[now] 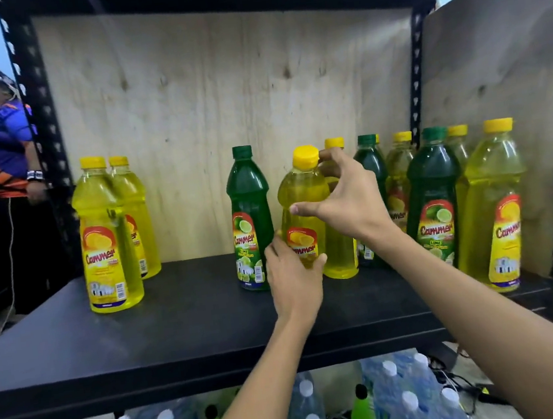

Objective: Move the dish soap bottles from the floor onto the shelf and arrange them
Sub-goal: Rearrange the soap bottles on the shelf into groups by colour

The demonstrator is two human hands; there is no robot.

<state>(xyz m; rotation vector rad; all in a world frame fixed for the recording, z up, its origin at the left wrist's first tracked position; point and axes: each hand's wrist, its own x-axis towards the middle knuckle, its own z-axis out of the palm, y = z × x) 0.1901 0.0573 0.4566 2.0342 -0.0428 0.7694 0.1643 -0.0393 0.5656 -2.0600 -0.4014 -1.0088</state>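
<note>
Head view: the left hand (293, 276) wraps the label zone of a yellow bottle (304, 206) while the right hand (346, 198), fingers spread, brackets its shoulder. The bottle should be set upright beside the green bottle (250, 219), label outward. It stands mid-shelf (177, 317), translucent yellow with a yellow cap (305, 156).

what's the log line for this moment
left hand: on yellow bottle base | right hand: open at neck | bottle: on shelf
</note>
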